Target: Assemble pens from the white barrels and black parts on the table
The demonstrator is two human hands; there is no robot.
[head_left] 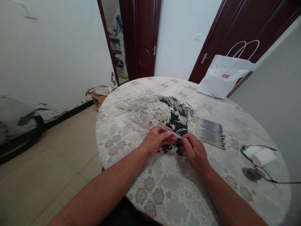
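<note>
A clear pen barrel (162, 127) lies slantwise between both my hands, low over the table. My left hand (154, 139) is closed around its middle, thumb on top. The fingers of my right hand (194, 150) pinch the barrel's near right end; whether they also hold a small part is hidden. Under and behind my hands spread small black caps (175, 118), mixed with some whitish pieces. Farther left is a heap of translucent pen barrels (137, 110). Thin dark-filled refills (175, 105) lie at the back. Right of my right hand, pens with dark ends (210, 133) form a row.
The round table wears a flowered cloth (150, 185). At its right side lie eyeglasses (250, 160), a white roll (262, 156) and a dark round object (251, 174). A white paper bag (221, 77) stands at the back right. A stool (97, 97) is beyond the left edge.
</note>
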